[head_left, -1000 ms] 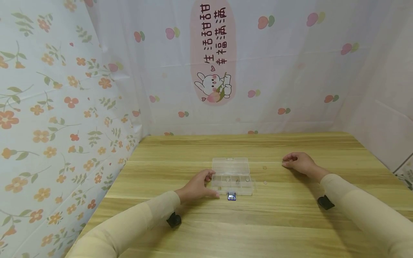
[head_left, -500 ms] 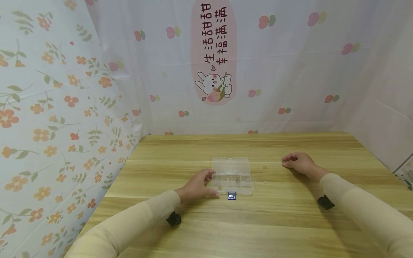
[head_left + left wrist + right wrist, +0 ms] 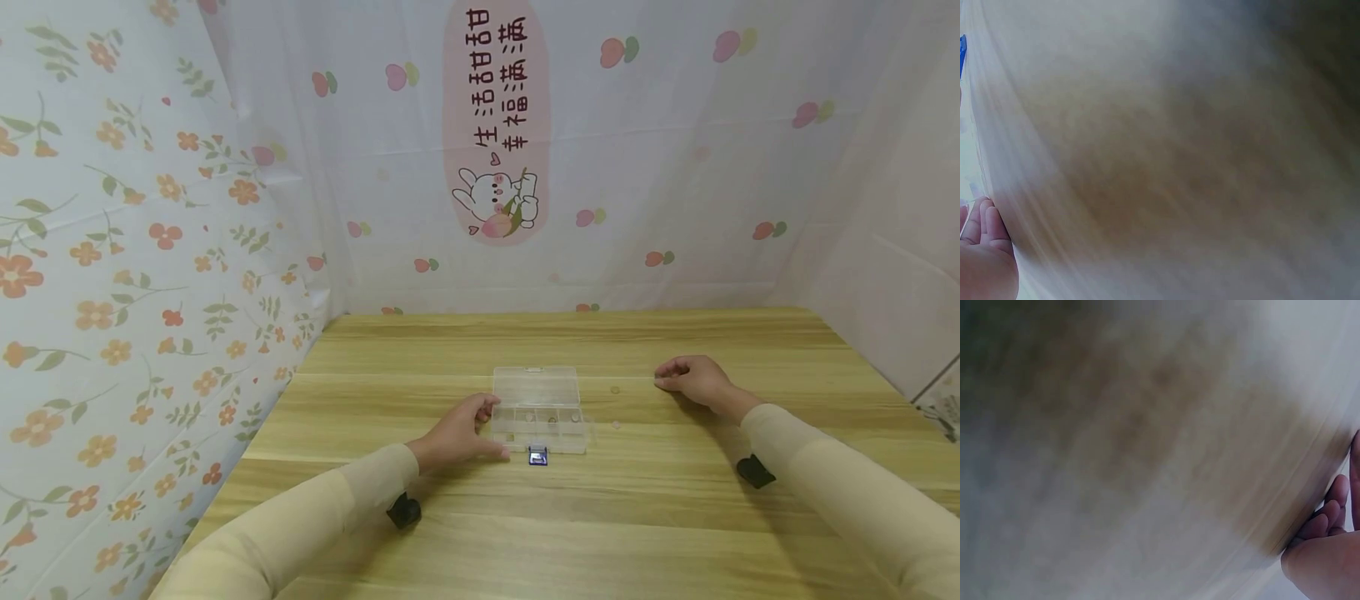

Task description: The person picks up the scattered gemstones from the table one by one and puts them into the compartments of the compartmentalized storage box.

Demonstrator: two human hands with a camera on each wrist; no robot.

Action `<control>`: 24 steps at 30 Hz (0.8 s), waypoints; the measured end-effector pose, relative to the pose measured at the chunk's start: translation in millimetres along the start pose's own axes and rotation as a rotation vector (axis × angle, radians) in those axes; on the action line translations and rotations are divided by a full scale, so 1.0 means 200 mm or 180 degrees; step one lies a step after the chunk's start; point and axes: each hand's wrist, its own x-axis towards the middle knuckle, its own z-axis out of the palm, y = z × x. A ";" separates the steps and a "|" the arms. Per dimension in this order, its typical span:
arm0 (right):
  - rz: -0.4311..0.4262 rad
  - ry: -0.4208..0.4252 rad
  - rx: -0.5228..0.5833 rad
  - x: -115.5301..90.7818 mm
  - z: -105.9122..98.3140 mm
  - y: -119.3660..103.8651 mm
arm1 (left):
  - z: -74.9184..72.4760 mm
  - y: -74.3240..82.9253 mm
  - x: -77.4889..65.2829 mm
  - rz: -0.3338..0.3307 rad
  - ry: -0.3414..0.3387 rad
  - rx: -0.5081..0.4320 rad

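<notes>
A clear plastic compartment box (image 3: pixel 572 441) lies on the table with its lid (image 3: pixel 536 387) folded back. Several small pieces, too tiny to identify, sit in its compartments, and a blue-edged latch (image 3: pixel 537 456) hangs at the front. My left hand (image 3: pixel 459 432) holds the box at its left end, thumb by the front corner and fingers by the back one. To the right, my right hand (image 3: pixel 697 380) rests on the table with loosely curled fingers (image 3: pixel 1330 512); nothing shows in it. Between box and right hand lie a small tan round piece (image 3: pixel 615 390) and a pinkish one (image 3: pixel 617 425).
The wood-grain table (image 3: pixel 600 525) reaches back to a patterned cloth backdrop (image 3: pixel 645 175). A floral curtain (image 3: pixel 150 275) hangs along the left side. Black wrist cameras sit under both sleeves.
</notes>
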 end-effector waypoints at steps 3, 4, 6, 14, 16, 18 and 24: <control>0.0000 0.0014 -0.0022 0.00 0.00 0.00 | 0.00 0.00 0.00 0.0005 0.0006 0.0007; 0.0001 0.0017 -0.0029 0.00 0.01 -0.01 | 0.00 -0.01 0.00 0.0006 0.0007 0.0006; -0.0006 0.0006 -0.0036 0.00 0.01 -0.01 | 0.00 -0.01 0.00 0.0015 0.0007 0.0012; -0.0018 0.0018 -0.0031 -0.01 0.01 -0.01 | 0.01 -0.02 0.00 0.0039 -0.0003 0.0003; -0.0002 0.0033 0.0000 -0.01 0.01 -0.01 | 0.01 -0.02 0.00 0.0051 -0.0001 0.0012; 0.0011 0.0039 0.0036 -0.01 0.01 -0.02 | 0.01 -0.03 0.00 0.0050 -0.0002 0.0021; -0.0006 0.0081 0.0103 -0.03 0.01 -0.05 | 0.01 -0.03 0.01 0.0038 0.0007 0.0045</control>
